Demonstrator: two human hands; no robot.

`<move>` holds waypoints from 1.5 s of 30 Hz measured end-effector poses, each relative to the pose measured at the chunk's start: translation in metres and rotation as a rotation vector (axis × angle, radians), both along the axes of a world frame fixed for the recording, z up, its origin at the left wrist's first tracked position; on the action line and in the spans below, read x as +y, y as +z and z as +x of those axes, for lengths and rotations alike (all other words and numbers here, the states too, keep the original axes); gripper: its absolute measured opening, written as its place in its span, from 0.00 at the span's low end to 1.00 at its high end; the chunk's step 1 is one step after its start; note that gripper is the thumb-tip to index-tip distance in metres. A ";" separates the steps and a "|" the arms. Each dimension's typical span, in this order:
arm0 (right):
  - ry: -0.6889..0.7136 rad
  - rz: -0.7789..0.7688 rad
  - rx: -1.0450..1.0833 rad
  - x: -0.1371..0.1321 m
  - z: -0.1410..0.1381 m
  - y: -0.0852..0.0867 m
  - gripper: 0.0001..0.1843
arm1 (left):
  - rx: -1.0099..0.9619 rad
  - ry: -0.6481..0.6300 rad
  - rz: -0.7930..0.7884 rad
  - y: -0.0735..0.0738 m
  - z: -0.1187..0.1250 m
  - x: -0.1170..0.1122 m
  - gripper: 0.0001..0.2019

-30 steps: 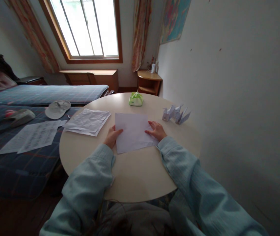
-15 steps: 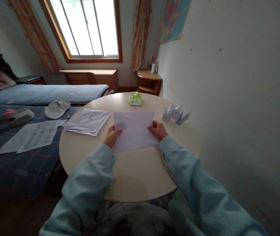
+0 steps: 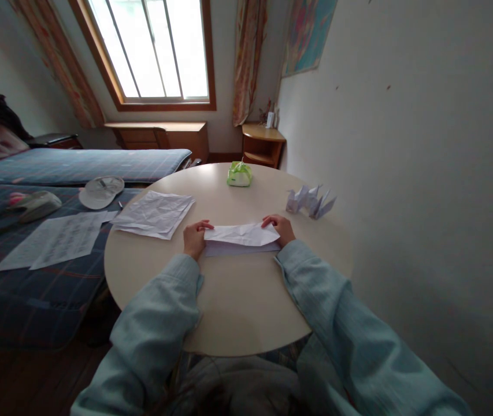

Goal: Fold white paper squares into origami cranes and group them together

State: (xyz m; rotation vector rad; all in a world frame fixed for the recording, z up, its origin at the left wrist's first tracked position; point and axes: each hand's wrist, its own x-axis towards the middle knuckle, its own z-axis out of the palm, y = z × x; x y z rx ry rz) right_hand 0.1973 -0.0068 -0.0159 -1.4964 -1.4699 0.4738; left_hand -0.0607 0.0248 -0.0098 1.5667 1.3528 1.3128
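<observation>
A white sheet of paper (image 3: 241, 235) is bent over on itself in front of me, its upper part lying toward me and a strip of the lower layer showing below. At its left end my left hand (image 3: 195, 238) grips the edge, with the index finger along the top. My right hand (image 3: 280, 229) pinches the upper right corner. Folded paper figures (image 3: 309, 200), resembling cranes, stand on the table beyond my right hand. To the left lies a stack of creased white sheets (image 3: 155, 214).
The round cream table (image 3: 246, 318) carries a green tissue pack (image 3: 239, 174) at its far side. On the left, a bed (image 3: 55, 300) with a plaid cover holds printed sheets (image 3: 62, 237) and a pale cap (image 3: 101, 192). A white wall (image 3: 423, 202) rises on the right.
The sheet, held up flat and open before, is now bent over toward me with its far edge brought down. Both hands keep hold at its sides, fingers shifted onto the top.
</observation>
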 end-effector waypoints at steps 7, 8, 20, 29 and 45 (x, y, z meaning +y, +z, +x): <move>0.012 0.002 -0.181 0.005 0.001 -0.003 0.14 | 0.129 0.158 0.254 0.011 0.006 -0.006 0.16; 0.035 -0.001 -0.209 0.005 0.000 -0.002 0.15 | 0.167 0.099 0.269 0.012 0.009 -0.009 0.15; 0.155 -0.030 -0.166 0.001 -0.006 0.005 0.16 | 0.668 -0.474 0.186 0.000 0.020 -0.016 0.18; -0.023 -0.068 -0.073 0.003 -0.014 0.000 0.27 | 0.722 -0.366 0.232 0.003 0.043 -0.031 0.14; 0.059 -0.005 -0.160 -0.005 -0.020 0.004 0.22 | 0.673 -0.416 0.237 0.004 0.041 -0.027 0.17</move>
